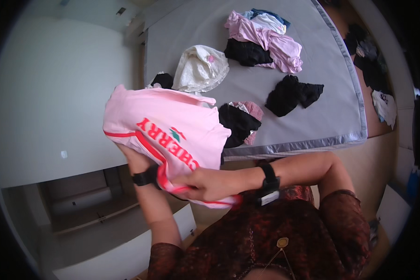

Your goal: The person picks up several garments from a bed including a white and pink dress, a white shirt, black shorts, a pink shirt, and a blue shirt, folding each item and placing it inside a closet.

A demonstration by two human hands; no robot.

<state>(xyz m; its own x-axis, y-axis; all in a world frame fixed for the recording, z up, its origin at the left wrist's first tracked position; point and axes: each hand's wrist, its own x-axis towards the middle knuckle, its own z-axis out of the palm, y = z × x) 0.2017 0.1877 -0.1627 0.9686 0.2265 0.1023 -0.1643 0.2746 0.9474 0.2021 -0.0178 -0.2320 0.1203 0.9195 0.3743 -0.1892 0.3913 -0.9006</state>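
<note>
Pink, red-trimmed garment [177, 112] — in right hand [211, 184]; grey mattress [308, 123] beyond

To my left I see a pale, dimly lit wall [70, 102] above a dark open recess [74, 186]. Before me a grey mattress [331, 112] spreads, brown floor [373, 129] along its right edge.

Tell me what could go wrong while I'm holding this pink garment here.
The red trim of the pink garment could catch on the black wristband of your left hand, since they look very close.

Your right hand grips the trim; with your left hand mostly hidden by cloth, the fabric might bunch unnoticed.

A wide swing could knock the black clothing off, as it lies by the near edge of the grey mattress.
</note>
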